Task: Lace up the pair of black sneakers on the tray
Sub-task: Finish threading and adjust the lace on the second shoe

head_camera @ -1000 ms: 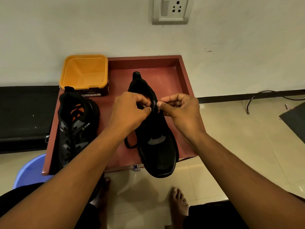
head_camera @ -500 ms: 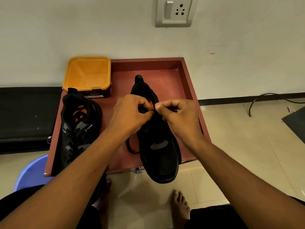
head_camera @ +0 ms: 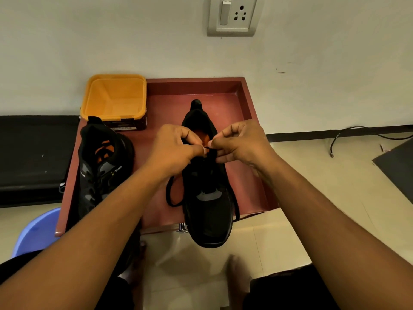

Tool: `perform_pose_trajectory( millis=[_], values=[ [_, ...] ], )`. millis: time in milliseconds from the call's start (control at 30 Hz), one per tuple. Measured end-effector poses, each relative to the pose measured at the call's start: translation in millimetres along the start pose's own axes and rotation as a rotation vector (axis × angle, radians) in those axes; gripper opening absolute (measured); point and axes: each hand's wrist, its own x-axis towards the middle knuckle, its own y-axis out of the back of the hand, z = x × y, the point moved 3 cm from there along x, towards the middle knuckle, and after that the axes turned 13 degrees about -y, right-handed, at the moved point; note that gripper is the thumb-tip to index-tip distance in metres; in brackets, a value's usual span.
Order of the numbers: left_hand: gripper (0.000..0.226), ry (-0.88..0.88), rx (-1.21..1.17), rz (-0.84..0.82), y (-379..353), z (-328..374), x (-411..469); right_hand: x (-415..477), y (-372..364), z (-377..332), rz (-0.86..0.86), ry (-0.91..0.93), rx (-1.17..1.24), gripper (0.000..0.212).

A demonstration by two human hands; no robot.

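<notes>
Two black sneakers rest on a reddish-brown tray (head_camera: 243, 101). The right sneaker (head_camera: 207, 211) lies in the tray's middle, toe toward me and past the front edge. My left hand (head_camera: 173, 151) and my right hand (head_camera: 242, 145) meet above its tongue, both pinching the black lace (head_camera: 210, 152) near the top eyelets. A loop of that lace (head_camera: 171, 193) trails onto the tray at the shoe's left, and another strand hangs by its right side. The left sneaker (head_camera: 100, 166), with its laces in, lies along the tray's left edge.
An orange plastic tub (head_camera: 114, 97) stands at the tray's back left corner. A wall with a switch socket (head_camera: 232, 15) rises behind. A blue stool (head_camera: 35, 231) shows at lower left, a black bench (head_camera: 33, 153) at left, a cable (head_camera: 357, 133) on the floor at right. My bare feet are below the tray.
Both hands have stayed on the lace at the shoe's tongue, with the fingertips now drawn closer together over it. The view has shifted slightly downward.
</notes>
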Motion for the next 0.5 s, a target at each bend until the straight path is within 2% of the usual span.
perform_pose_trajectory(
  millis=[133, 267, 400, 500],
  values=[
    [0.016, 0.008, 0.007, -0.029, 32.1, 11.0, -0.8, -1.6, 1.2, -1.7, -0.012, -0.057, 0.029, 0.015],
    [0.014, 0.121, 0.107, -0.19, 64.2, 0.7, -3.9, -3.5, -2.1, -2.4, -0.02, -0.125, 0.089, 0.017],
    [0.011, 0.16, 0.164, -0.344, 59.0, -8.1, -8.3, -3.3, -5.1, -3.1, -0.003, -0.139, 0.077, 0.018],
    [0.026, 0.138, 0.131, -0.348, 55.7, -7.3, -7.2, -1.9, -7.8, -4.5, 0.021, -0.142, 0.052, 0.017]
  ],
)
